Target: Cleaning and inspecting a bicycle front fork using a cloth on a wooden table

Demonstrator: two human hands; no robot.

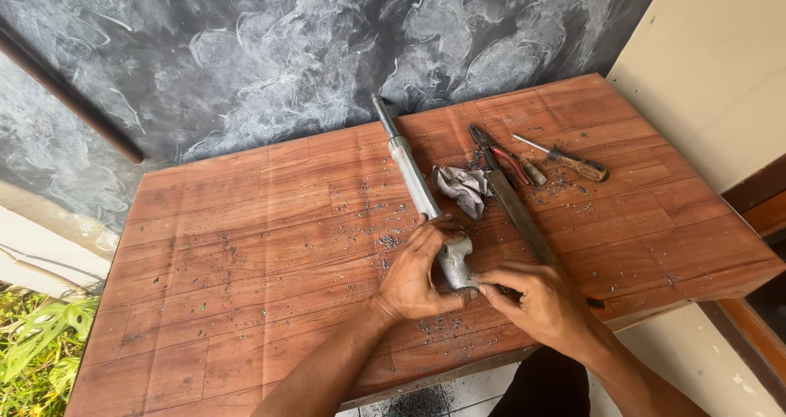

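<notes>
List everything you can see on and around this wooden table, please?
Metal tube: one, silver-grey, lying from table's far edge to the hands.
Rag: one, grey, crumpled right of the tube.
File: one, dark, long, right of rag.
Pliers: one, red handles, far right.
Screwdriver: one, wooden handle, far right.
Metal filings: many, grey, scattered.
Table: one, reddish-brown.
Left hand: gripping tube's near end.
Right hand: fingers touching that end.

On the wooden table (246, 220) lie a crumpled grey rag (463, 188), red-handled pliers (501, 159), a wooden-handled screwdriver (573, 163) and scattered metal filings (389, 241); green leaves (37, 351) show at lower left.
</notes>
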